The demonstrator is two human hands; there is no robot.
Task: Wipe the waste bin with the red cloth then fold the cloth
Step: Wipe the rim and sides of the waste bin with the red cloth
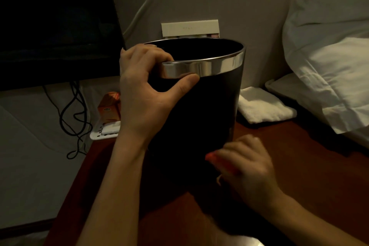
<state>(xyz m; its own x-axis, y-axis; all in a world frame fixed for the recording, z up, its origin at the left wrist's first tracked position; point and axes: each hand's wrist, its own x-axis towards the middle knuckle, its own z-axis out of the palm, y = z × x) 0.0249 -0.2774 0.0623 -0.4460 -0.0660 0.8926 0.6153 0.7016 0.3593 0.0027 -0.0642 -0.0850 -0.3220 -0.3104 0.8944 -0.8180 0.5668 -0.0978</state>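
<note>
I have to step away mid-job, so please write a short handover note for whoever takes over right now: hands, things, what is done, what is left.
Left hand: grip on the silver rim of the bin, fingers inside, thumb outside, steadying it upright on the brown table.
Right hand: holds the red cloth against the bin's lower side; blurred, so mid-wipe.
Done: wiping is under way; how much is covered cannot be told.
Left: finish wiping, then fold the cloth.
</note>
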